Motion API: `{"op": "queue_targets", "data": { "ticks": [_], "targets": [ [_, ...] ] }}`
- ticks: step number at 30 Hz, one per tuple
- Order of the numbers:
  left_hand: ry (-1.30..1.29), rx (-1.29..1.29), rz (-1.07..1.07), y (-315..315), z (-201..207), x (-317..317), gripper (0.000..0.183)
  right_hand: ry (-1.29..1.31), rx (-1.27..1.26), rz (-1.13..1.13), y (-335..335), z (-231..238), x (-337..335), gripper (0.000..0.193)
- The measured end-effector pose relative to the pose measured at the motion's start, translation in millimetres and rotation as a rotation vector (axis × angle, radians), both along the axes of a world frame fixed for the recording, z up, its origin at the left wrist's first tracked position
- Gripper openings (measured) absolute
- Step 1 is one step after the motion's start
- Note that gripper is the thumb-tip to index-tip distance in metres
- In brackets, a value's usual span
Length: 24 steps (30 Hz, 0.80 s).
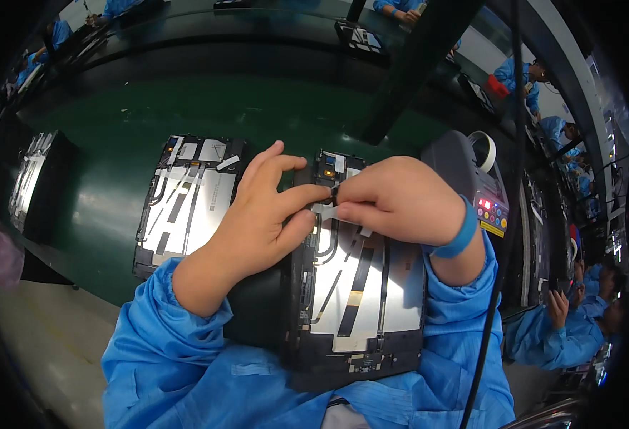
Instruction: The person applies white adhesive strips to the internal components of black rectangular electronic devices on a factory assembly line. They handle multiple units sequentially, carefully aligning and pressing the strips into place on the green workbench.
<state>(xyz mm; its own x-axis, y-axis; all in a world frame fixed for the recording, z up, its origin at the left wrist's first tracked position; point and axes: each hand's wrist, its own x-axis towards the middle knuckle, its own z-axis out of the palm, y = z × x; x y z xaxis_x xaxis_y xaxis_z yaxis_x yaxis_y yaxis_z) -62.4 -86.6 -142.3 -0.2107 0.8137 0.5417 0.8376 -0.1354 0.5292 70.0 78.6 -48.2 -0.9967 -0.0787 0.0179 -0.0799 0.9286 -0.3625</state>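
An opened tablet-like device [400,307], black-framed with a silver inner plate and dark ribbon cables, lies in front of me at the table's near edge. Over its upper left part, my right hand [404,200] pinches a short whitish translucent strip of tape [323,210] between thumb and forefinger. My left hand [257,207] comes in from the left with its fingers apart. Its index fingertip presses at the device's upper left edge beside the strip, close to the right fingertips. A blue band [461,232] circles my right wrist.
A second similar opened device [185,207] lies to the left on the green table [103,214]. At the right stands a grey tape dispenser [464,171] with a white roll and lit buttons. A black cable [493,307] hangs down on the right. Several people in blue work around.
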Motion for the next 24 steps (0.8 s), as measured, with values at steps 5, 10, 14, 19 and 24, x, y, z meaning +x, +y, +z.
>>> {"op": "queue_targets", "data": {
  "ticks": [5, 10, 14, 19, 24],
  "targets": [
    [-0.035, 0.034, 0.009, 0, -2, 1, 0.026, -0.006, 0.150, 0.104, -8, -4, -16, 0.015],
    [-0.046, 0.055, 0.013, 0, -6, -1, 0.025, 0.067, 0.322, -0.037, -26, 0, -15, 0.022],
    [-0.039, 0.024, 0.012, -3, -5, -1, 0.028, 0.311, 0.211, -0.244, -31, -1, -5, 0.025],
    [-0.068, 0.052, 0.004, -1, -8, 0, 0.029, 0.073, -0.611, -0.270, -3, -23, 5, 0.016],
    [-0.062, 0.053, 0.020, -1, -8, 0, 0.029, 0.073, -0.546, -0.139, 0, -21, 3, 0.010]
  ]
}}
